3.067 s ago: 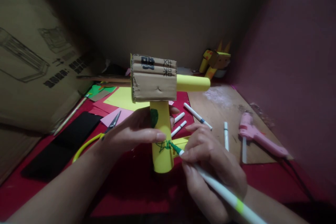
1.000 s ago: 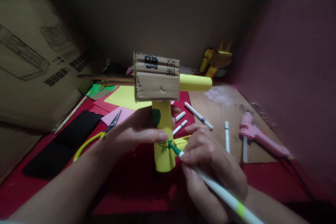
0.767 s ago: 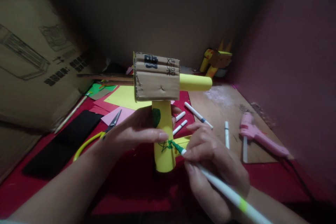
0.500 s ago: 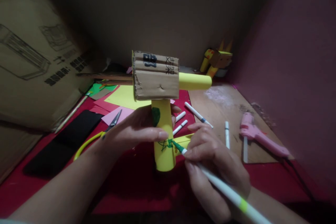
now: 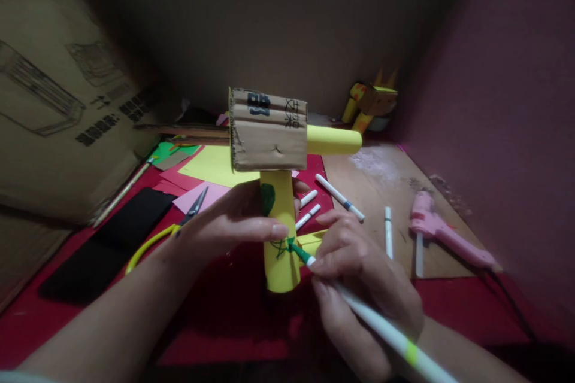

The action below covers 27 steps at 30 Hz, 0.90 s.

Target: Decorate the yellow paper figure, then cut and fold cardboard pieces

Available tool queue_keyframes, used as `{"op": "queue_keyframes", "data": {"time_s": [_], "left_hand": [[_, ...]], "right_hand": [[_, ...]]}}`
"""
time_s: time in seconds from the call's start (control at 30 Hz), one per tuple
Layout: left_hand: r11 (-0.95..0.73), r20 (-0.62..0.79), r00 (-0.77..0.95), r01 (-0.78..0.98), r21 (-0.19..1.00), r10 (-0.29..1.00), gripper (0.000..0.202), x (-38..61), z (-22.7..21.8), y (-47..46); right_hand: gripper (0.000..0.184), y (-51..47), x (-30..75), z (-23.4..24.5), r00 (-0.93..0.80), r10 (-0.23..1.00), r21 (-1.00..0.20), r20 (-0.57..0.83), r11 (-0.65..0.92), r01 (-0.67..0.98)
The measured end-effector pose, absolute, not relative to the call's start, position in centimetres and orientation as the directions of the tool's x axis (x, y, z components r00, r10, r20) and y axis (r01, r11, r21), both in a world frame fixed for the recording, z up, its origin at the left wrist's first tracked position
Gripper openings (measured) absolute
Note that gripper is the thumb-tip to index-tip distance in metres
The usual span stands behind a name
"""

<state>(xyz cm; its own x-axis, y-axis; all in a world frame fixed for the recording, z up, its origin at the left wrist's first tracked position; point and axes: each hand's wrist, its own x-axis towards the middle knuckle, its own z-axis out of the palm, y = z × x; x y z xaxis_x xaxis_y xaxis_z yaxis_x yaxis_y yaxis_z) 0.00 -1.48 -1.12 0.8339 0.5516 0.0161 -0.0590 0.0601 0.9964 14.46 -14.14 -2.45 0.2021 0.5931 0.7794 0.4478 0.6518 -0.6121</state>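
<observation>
My left hand [image 5: 245,215] is wrapped round a yellow paper tube [image 5: 282,272], its thumb lying across the front. The tube carries a dark green patch and, lower down, green lines like a star. Above it is a cardboard box piece [image 5: 268,140] with printed characters, and another yellow tube [image 5: 333,139] sticks out to the right. My right hand [image 5: 359,287] pinches a white marker [image 5: 386,326] whose green tip touches the tube at the drawn lines. Behind the tube, partly hidden, lies a further yellow piece [image 5: 312,242].
Several white markers [image 5: 340,196] lie beyond my right hand. A pink glue gun [image 5: 442,230] rests on a brown board [image 5: 359,167]. Left are scissors [image 5: 150,245], a black flat object [image 5: 110,242] and coloured paper [image 5: 215,167]. A yellow cardboard animal [image 5: 375,102] stands at the back.
The marker tip has shifted slightly left on the tube, and my right hand with it. The cardboard box piece has moved a touch to the right. My left hand keeps its hold.
</observation>
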Motion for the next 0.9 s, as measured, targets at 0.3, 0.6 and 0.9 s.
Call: {"op": "queue_keyframes", "data": {"time_s": [0.3, 0.6, 0.9], "left_hand": [[0.016, 0.027, 0.805, -0.044, 0.999, 0.592, 0.044, -0.06, -1.03, -1.58], [0.013, 0.039, 0.823, -0.056, 0.998, 0.566, 0.048, -0.11, -1.23, -1.34], [0.026, 0.031, 0.812, -0.057, 0.998, 0.583, 0.047, -0.11, -1.35, -1.37]], "right_hand": [[0.017, -14.07, 14.27, -2.55, 0.189, 0.594, -0.609, 0.782, 0.665, 0.432], [0.017, -14.09, 14.48, -2.41, 0.202, 0.596, -0.618, 0.777, 0.664, 0.421], [0.018, -14.23, 14.38, -2.19, 0.179, 0.614, -0.622, 0.769, 0.653, 0.432]]}}
